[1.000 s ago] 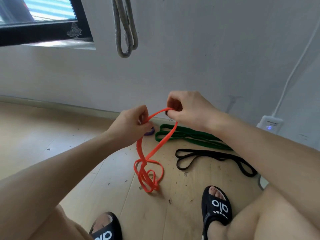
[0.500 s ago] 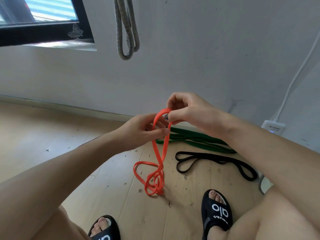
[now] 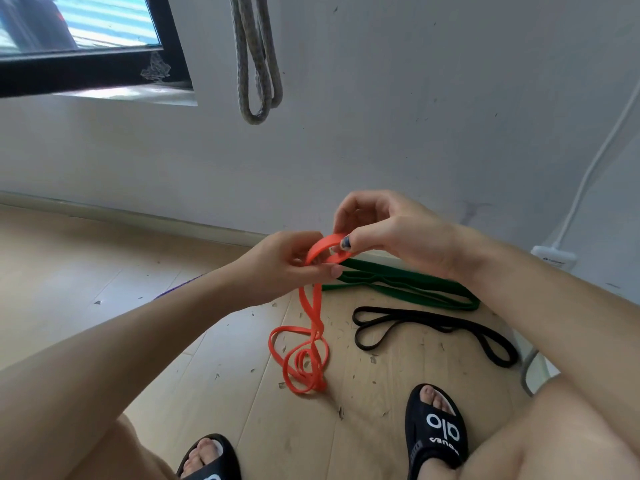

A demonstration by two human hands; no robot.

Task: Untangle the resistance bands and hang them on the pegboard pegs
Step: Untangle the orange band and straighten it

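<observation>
An orange resistance band hangs from both hands, its lower part coiled and twisted on the wooden floor. My left hand pinches its top loop from the left. My right hand pinches the same loop between thumb and fingers from the right. A green band lies folded on the floor by the wall. In front of it a black band lies stretched out. A grey band hangs on the wall above; its peg is out of view. A bit of purple band peeks out behind my left forearm.
My two feet in black slides stand on the floor near the orange coil. A white power adapter with a cable sits at the wall on the right. A dark-framed window is at the upper left. Small debris speckles the floor.
My hands have come closer together on the top of the orange band, narrowing its loop. The hanging part now drops straighter and the coil on the floor has spread a little.
</observation>
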